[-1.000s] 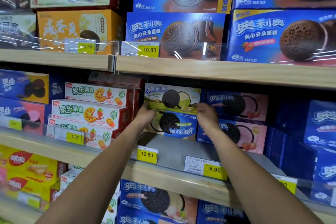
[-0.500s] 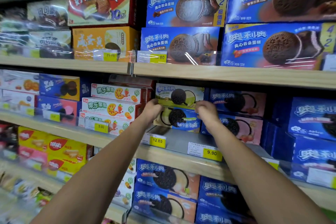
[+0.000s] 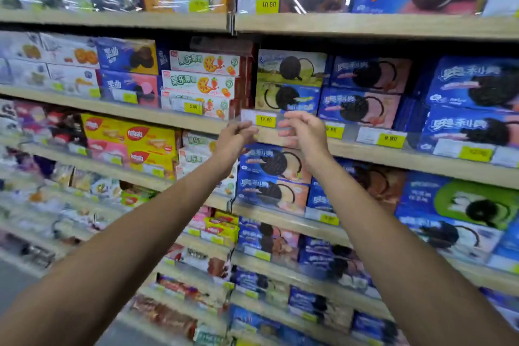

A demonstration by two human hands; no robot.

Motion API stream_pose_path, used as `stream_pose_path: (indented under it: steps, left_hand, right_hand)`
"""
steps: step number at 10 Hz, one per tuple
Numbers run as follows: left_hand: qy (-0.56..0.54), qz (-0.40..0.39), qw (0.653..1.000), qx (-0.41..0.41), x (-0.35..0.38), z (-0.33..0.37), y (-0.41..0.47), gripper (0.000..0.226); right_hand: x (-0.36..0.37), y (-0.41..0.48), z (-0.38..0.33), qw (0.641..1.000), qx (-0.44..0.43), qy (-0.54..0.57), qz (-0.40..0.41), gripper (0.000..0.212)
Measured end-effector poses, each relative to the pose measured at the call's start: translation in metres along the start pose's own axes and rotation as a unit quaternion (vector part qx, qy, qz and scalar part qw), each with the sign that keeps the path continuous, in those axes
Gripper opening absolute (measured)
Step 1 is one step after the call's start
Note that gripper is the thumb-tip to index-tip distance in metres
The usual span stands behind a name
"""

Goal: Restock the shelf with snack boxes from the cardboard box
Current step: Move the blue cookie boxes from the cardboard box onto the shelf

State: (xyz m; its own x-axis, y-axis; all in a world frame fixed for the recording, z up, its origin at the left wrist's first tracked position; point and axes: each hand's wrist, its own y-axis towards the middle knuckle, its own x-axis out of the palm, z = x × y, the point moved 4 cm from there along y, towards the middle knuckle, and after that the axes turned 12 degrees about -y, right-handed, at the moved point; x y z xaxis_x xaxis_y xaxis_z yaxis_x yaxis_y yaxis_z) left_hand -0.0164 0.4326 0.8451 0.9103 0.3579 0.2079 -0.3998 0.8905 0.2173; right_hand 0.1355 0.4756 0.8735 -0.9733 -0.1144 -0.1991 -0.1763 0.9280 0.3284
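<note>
A green-and-blue cookie snack box (image 3: 290, 68) lies on top of a second cookie box (image 3: 286, 98) on the middle shelf (image 3: 393, 156). Both of my hands hang in the air in front of the shelf edge, below those boxes and apart from them. My left hand (image 3: 234, 139) has loosely curled fingers and holds nothing. My right hand (image 3: 303, 130) is relaxed with fingers slightly bent, also holding nothing. The cardboard box is out of view.
Pink-and-blue cookie boxes (image 3: 362, 93) stand right of the stack, white fruit-biscuit boxes (image 3: 202, 78) to its left. Yellow price tags (image 3: 265, 120) line the shelf fronts. Shelves above and below are packed with snack boxes; a strip of floor (image 3: 16, 284) shows at lower left.
Both hands let go of the green cookie box and drew back and down from the shelf. The view pulled back and tilted down, showing lower shelves.
</note>
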Motion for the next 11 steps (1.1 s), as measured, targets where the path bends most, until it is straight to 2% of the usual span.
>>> stream_pose_path:
  steps: [1,2,3,4,5,6,7,8,9,10,11]
  left_hand:
    - [0.009,-0.013,0.999,-0.046,-0.016,-0.046,-0.036,0.024]
    - [0.050,-0.016,0.993,-0.106,-0.035,-0.108,-0.075,0.025]
    - [0.106,-0.030,0.976,-0.188,-0.058,-0.182,-0.108,0.025]
    - [0.136,-0.056,0.955,-0.257,-0.082,-0.261,-0.145,0.011]
    - [0.186,-0.055,0.924,-0.331,-0.110,-0.335,-0.185,0.005]
    - [0.227,-0.041,0.882,-0.411,-0.146,-0.417,-0.222,0.012]
    - [0.212,-0.001,0.843,-0.494,-0.165,-0.471,-0.275,0.019]
    - [0.192,0.017,0.828,-0.526,-0.172,-0.527,-0.317,0.010]
    - [0.182,0.083,0.802,-0.562,-0.189,-0.575,-0.373,0.008]
    - [0.212,0.102,0.782,-0.577,-0.207,-0.616,-0.400,0.011]
    - [0.235,0.119,0.749,-0.608,-0.234,-0.654,-0.431,0.028]
  right_hand:
    - [0.014,-0.046,0.034,0.999,0.036,0.020,-0.012,0.022]
    - [0.029,-0.091,0.087,0.996,0.087,-0.004,-0.018,0.019]
    - [0.048,-0.131,0.160,0.987,0.152,-0.026,-0.043,0.017]
    - [0.068,-0.169,0.244,0.966,0.237,-0.063,-0.081,0.016]
    - [0.086,-0.211,0.330,0.935,0.326,-0.079,-0.116,0.014]
    - [0.102,-0.256,0.408,0.894,0.409,-0.096,-0.156,0.012]
    - [0.110,-0.300,0.462,0.860,0.471,-0.108,-0.166,0.020]
    - [0.124,-0.353,0.528,0.815,0.525,-0.127,-0.209,0.017]
    - [0.128,-0.413,0.581,0.769,0.575,-0.145,-0.238,0.022]
    - [0.132,-0.473,0.633,0.725,0.625,-0.164,-0.239,0.026]
    - [0.131,-0.530,0.665,0.679,0.672,-0.186,-0.228,0.024]
